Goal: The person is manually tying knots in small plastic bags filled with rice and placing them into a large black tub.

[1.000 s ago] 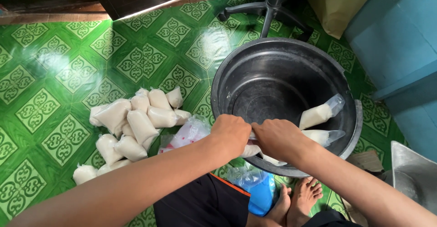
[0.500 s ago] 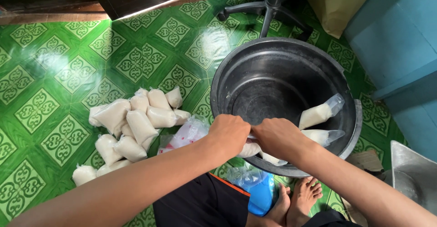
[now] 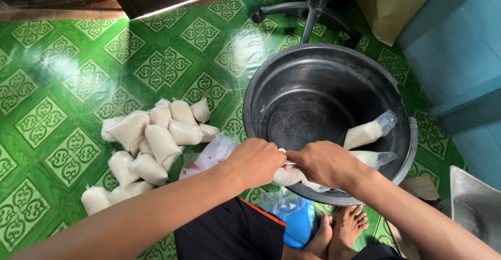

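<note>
Fingers of the left hand and right hand pinch the neck of a soft clear plastic bag of white liquid, held over the near rim of the large dark metal basin. Loose grip risks spillage.

Open green tiled floor is lying free across the far left, giving wide room to pass. The pile of filled white bags is blocking the floor just left of the hands. The big dark basin is taking up the right, its inside mostly bare apart from two bags leaning at its right wall. A chair base is standing just beyond its far rim, and a blue wall is closing off the right.
</note>
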